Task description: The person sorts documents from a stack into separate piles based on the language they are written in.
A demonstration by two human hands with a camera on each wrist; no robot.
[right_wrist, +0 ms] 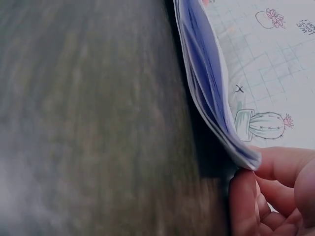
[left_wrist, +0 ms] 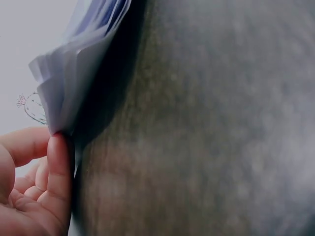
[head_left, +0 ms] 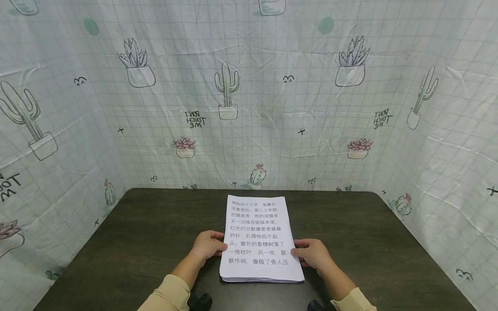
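Observation:
A stack of printed paper sheets [head_left: 258, 237] lies near the front of the dark table, its top page covered in large Chinese characters. My left hand [head_left: 208, 244] pinches the stack's left edge between thumb and finger; in the left wrist view the sheets [left_wrist: 74, 73] fan slightly apart above those fingertips. On the opposite side, my right hand [head_left: 311, 254] pinches the right edge. The right wrist view shows the sheets [right_wrist: 211, 88] bowed, with gaps between layers, and their edge held by thumb and finger. The undersides of the stack are hidden in the head view.
The dark wooden table [head_left: 155, 224] extends to both sides and behind the stack. A pale grid-patterned cloth [head_left: 264, 95] with cactus drawings hangs around its back and sides. Black objects [head_left: 200, 301] show by both wrists at the bottom edge.

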